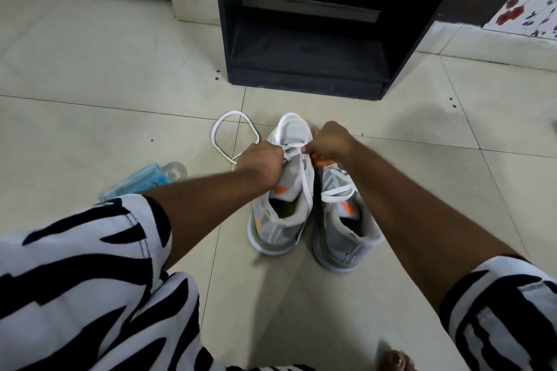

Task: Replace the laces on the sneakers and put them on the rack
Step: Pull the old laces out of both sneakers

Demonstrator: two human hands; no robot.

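The left hand (261, 159) and right hand (328, 139) each pinched the flat white lace (294, 146) over the left grey-and-orange fabric sneaker (283, 208) on the tiled floor (90, 84); uneven pulling risked unequal ends.

Bare forearms; short white sleeves (90, 250) with black zebra stripes.

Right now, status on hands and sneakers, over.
Left hand and right hand both pinching white lace on left sneaker. Right sneaker beside it. Rack ahead, unobstructed.
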